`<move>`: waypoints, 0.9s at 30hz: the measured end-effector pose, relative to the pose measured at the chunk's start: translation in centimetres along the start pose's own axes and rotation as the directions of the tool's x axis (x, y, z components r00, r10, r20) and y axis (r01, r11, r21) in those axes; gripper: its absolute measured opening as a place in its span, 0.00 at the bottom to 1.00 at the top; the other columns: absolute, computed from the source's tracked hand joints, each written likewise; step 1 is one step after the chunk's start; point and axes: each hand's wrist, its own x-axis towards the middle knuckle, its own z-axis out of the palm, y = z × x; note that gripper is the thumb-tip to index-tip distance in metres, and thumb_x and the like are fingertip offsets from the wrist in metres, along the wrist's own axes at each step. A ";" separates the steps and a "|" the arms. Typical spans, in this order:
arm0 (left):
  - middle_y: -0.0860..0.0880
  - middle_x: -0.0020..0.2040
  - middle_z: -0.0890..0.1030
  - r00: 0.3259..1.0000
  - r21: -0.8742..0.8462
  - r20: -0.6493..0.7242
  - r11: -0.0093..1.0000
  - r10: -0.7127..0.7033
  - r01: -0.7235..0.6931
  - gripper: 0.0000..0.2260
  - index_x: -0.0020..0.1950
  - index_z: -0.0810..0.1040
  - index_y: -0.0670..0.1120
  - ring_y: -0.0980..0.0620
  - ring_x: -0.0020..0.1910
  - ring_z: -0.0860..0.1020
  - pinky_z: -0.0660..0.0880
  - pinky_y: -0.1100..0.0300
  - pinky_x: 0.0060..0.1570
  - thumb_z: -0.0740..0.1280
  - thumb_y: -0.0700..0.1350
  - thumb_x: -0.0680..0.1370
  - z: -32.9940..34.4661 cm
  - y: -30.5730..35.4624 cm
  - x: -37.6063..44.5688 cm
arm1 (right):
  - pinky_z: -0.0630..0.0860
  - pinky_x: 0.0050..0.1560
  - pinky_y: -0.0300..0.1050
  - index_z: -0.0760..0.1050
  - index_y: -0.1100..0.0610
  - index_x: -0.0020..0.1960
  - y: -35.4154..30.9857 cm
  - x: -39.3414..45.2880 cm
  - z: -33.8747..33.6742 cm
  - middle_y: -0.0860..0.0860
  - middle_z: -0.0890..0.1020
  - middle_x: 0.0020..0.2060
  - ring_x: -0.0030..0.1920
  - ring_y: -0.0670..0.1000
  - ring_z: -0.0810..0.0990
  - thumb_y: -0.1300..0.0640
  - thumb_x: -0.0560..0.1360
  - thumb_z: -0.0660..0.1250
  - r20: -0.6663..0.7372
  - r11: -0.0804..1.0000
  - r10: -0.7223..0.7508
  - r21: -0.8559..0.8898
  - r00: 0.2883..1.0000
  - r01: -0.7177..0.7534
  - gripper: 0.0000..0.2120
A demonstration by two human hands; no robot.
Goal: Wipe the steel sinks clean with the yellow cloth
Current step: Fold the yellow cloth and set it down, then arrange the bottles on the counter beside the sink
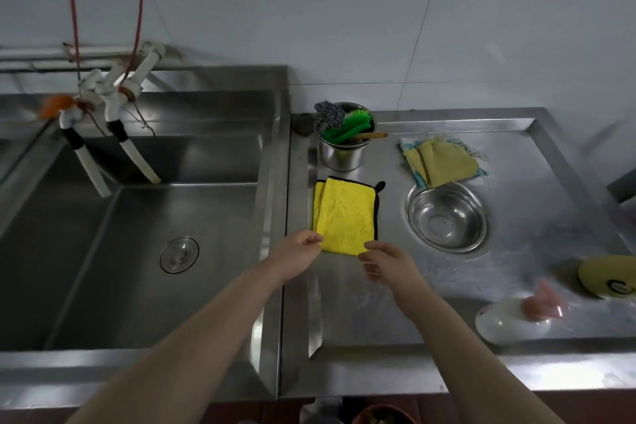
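yellow cloth (345, 216) folded, steel cup (340, 155) holding brushes (347, 129)

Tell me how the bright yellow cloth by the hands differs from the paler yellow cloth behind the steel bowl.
The bright yellow cloth is thick, fluffy and black-edged; the paler cloth looks thin and frayed. The bright one lies neatly folded beside the sink, both hands at its near edge; the paler one lies loosely folded, untouched, behind the steel bowl. Both rest on the steel counter.

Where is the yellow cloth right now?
The yellow cloth lies folded on the steel counter right of the sink, below the cup, with both hands at its near edge.
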 end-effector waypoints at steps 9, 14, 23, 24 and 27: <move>0.52 0.56 0.79 1.000 0.003 -0.021 1.000 0.000 0.000 0.09 0.59 0.80 0.51 0.56 0.52 0.75 0.71 0.65 0.48 0.64 0.47 0.81 0.2 -3.3 -7.0 | 0.76 0.40 0.46 0.74 0.58 0.53 4.4 -6.7 2.0 0.58 0.83 0.42 0.39 0.54 0.79 0.63 0.79 0.65 -0.013 0.990 0.001 0.140 1.000 0.001 0.04; 0.53 0.62 0.76 0.997 0.048 0.079 0.999 0.013 -0.016 0.10 0.61 0.77 0.54 0.55 0.61 0.73 0.69 0.60 0.57 0.61 0.48 0.82 0.5 -6.6 -12.1 | 0.74 0.34 0.42 0.74 0.59 0.51 7.5 -11.3 3.2 0.59 0.83 0.41 0.38 0.54 0.78 0.64 0.79 0.64 -0.035 0.986 -0.010 0.163 0.999 0.016 0.02; 0.52 0.56 0.80 0.995 0.057 0.097 0.997 0.040 -0.045 0.08 0.54 0.79 0.54 0.55 0.53 0.77 0.72 0.62 0.48 0.61 0.46 0.81 2.5 -9.9 -20.4 | 0.77 0.41 0.44 0.75 0.58 0.46 12.9 -19.9 2.4 0.56 0.81 0.39 0.39 0.51 0.78 0.64 0.79 0.64 -0.060 0.978 0.018 0.211 0.998 -0.005 0.04; 0.52 0.55 0.80 0.993 0.054 0.105 0.997 0.043 -0.049 0.08 0.54 0.80 0.54 0.56 0.51 0.77 0.72 0.63 0.47 0.61 0.46 0.81 2.9 -10.0 -21.2 | 0.78 0.42 0.45 0.75 0.58 0.46 13.4 -20.7 2.0 0.56 0.82 0.40 0.39 0.51 0.78 0.63 0.79 0.64 -0.073 0.977 0.024 0.211 0.997 -0.008 0.03; 0.55 0.53 0.80 0.989 0.055 0.140 0.997 0.044 -0.052 0.08 0.55 0.80 0.54 0.57 0.52 0.77 0.72 0.63 0.48 0.61 0.47 0.82 4.4 -9.8 -23.0 | 0.78 0.42 0.45 0.75 0.59 0.48 14.7 -23.0 0.6 0.55 0.83 0.39 0.39 0.51 0.78 0.61 0.80 0.65 -0.114 0.967 0.037 0.256 0.993 -0.007 0.02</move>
